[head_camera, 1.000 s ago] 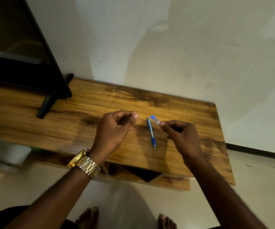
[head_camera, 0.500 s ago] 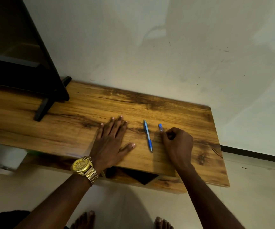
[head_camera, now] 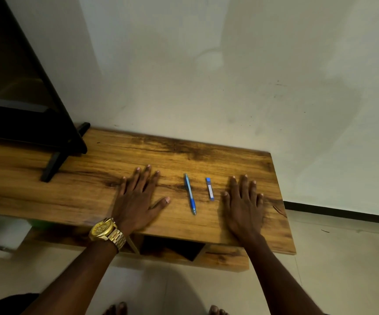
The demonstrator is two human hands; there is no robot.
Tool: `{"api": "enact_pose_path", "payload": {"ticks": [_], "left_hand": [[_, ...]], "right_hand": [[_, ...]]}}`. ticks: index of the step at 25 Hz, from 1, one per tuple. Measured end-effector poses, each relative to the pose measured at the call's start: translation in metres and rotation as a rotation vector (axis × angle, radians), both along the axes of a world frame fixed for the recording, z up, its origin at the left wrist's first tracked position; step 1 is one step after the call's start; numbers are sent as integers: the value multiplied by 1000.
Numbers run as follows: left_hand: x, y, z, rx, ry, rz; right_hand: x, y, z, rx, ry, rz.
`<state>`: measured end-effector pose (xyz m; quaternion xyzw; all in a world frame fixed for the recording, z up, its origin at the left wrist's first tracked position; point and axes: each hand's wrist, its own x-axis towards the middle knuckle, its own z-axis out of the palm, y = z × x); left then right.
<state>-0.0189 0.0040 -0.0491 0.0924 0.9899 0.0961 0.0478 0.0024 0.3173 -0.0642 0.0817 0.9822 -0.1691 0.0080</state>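
Observation:
A blue mechanical pencil [head_camera: 190, 193] lies on the wooden table [head_camera: 81, 192], tip pointing toward me. Just right of it lies a small blue lead case [head_camera: 210, 188], parallel to the pencil. My left hand [head_camera: 137, 198], with a gold watch on its wrist, rests flat on the table left of the pencil, fingers spread. My right hand [head_camera: 244, 205] rests flat on the table right of the lead case. Neither hand touches the pencil or the case.
A black TV [head_camera: 13, 87] on a black stand foot [head_camera: 54, 164] occupies the table's left back. A white wall runs behind the table. The table's right edge is near my right hand. A dark open compartment [head_camera: 170, 247] sits under the tabletop; tiled floor lies below.
My right hand set the lead case down beside the pencil, let go and flattened to its right. My left hand went from curled above the table to flat on it.

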Motion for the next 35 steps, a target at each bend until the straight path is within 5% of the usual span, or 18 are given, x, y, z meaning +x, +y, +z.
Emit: {"api": "enact_pose_path", "payload": {"ticks": [7, 10, 13, 21, 24, 27, 32, 35], "left_hand": [[22, 8, 23, 3, -70, 33], [36, 2, 37, 152, 3, 50], [41, 3, 52, 417, -5, 149], [16, 20, 42, 546, -231, 177], [11, 38, 49, 1056, -380, 457], [7, 40, 63, 1631, -525, 575], [15, 47, 75, 2032, -531, 497], [13, 43, 84, 2283, -438, 516]], "right_hand": [[2, -25, 26, -49, -36, -82], [3, -61, 41, -100, 130, 5], [4, -94, 42, -142, 97, 101], [-3, -98, 45, -221, 45, 27], [7, -108, 75, -498, 140, 84], [25, -117, 92, -519, 244, 209], [27, -113, 94, -412, 267, 354], [22, -107, 91, -526, 308, 249]]}}
